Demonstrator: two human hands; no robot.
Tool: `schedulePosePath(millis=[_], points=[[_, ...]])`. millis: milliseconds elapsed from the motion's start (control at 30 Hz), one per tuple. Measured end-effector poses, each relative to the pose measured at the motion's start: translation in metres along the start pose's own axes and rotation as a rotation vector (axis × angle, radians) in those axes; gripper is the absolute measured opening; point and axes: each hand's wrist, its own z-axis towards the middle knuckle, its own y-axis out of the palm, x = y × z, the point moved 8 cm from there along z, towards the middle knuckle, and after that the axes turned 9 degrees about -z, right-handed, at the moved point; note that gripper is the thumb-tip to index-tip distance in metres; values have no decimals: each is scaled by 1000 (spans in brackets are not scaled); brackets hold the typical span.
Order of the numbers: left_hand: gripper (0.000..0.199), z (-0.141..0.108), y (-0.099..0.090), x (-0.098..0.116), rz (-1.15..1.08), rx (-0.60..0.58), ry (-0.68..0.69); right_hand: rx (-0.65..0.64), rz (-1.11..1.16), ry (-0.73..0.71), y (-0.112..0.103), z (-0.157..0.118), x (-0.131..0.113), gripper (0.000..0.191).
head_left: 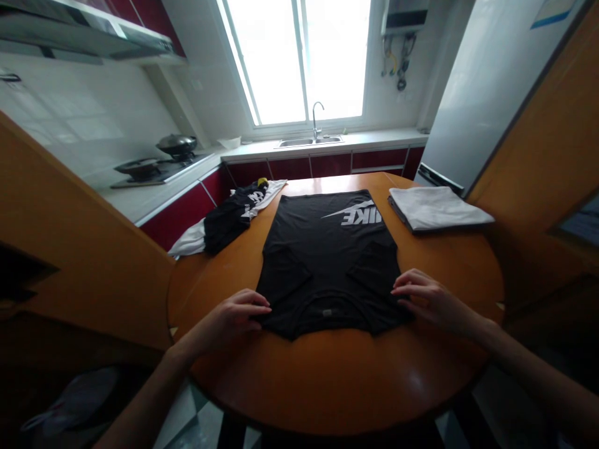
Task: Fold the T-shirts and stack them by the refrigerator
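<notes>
A black T-shirt (327,255) with a white printed logo lies flat on the round wooden table (337,380), its collar toward me and both sleeves folded inward. At its left edge, near the shoulder, my left hand (241,308) rests with fingertips at the cloth; the fingers are extended and slightly apart. On the opposite side my right hand (425,296) hovers at the shirt's right edge, thumb and fingers apart. Neither hand visibly grips the fabric.
Folded white and dark cloth (440,209) lies at the table's right. A rumpled black-and-white garment (234,215) hangs over the left edge. Beyond are a sink (311,142), a stove with a wok (176,144), and a refrigerator (496,81) at right.
</notes>
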Motion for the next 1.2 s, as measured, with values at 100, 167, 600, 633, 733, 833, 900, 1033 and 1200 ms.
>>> schedulePosePath(millis=[100, 167, 600, 633, 733, 833, 900, 1033, 1200], points=[[26, -15, 5, -5, -12, 81, 12, -57, -25, -23, 9, -22, -6, 22], [24, -22, 7, -8, -25, 133, -15, -76, -47, -18, 13, -32, -5, 28], [24, -15, 12, 12, 83, 133, 79, -2, -184, -92, 16, -42, -1, 29], [23, -14, 12, 14, 93, 124, 82, -8, -205, -122, 16, -41, -5, 26], [18, -12, 17, 17, 116, 92, 82, -14, -259, -189, 15, -38, -15, 21], [18, -12, 21, 17, 126, 78, 90, -28, -279, -220, 15, -35, -23, 20], [17, -13, 22, 15, 130, 82, 100, -24, -276, -239, 15, -33, -26, 21], [17, -16, 22, 11, 133, 95, 95, 30, -261, -268, 9, -32, -29, 22], [18, -20, 23, 21, 138, 100, 136, 59, -224, -282, 1, -34, -34, 22]])
